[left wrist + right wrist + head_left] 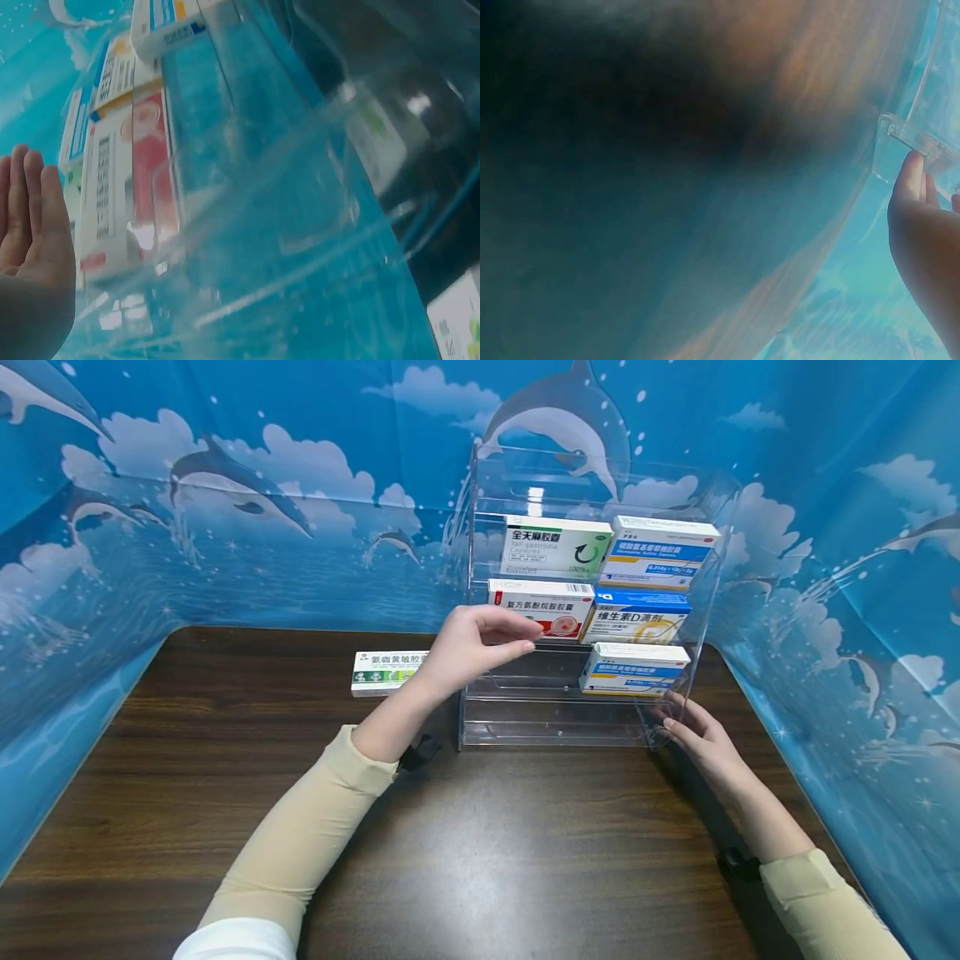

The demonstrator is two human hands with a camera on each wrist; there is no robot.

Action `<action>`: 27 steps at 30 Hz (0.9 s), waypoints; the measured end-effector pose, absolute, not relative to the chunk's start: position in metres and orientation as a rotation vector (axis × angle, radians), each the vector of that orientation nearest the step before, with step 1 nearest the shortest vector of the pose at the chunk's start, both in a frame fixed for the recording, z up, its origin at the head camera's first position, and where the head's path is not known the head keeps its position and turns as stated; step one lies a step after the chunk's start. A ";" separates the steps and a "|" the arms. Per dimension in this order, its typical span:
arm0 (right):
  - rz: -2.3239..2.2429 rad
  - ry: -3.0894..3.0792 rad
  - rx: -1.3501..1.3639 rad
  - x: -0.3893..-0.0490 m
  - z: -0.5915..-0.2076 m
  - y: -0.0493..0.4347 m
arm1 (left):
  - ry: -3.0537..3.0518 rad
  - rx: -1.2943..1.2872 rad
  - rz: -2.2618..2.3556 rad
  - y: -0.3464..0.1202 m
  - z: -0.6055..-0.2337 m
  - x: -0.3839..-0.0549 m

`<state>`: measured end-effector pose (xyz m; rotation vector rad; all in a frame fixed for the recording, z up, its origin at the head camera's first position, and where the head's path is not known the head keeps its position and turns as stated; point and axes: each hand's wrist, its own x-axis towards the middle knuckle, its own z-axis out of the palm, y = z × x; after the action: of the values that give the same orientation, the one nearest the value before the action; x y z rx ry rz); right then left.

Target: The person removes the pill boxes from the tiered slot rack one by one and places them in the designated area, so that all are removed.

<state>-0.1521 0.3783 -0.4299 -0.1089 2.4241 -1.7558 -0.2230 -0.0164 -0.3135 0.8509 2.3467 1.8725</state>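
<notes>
The clear rack stands toward the worktop's far right corner, with broad wood stretching out from its front edge. The left hand, grip released, hovers before the red-and-white box; the right hand pinches the rack's lower right edge. A green-and-white box lies left of the rack, toward the far edge.

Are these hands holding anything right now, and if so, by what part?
The right hand holds the clear rack by its lower right side, near the front corner; the left hand holds nothing.
</notes>
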 end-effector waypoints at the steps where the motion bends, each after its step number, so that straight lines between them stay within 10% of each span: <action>1: -1.756 2.422 -0.110 -0.152 -0.430 0.378 | 2.335 0.861 1.875 -0.012 -0.315 -0.224; 27: -1.764 2.405 -0.108 -0.153 -0.430 0.379 | 2.284 0.800 1.929 0.073 -0.351 -0.238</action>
<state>-0.1532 0.3794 -0.4297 -0.1082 2.4050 -1.7644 -0.2381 0.0735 -0.3515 0.8004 2.2836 1.9295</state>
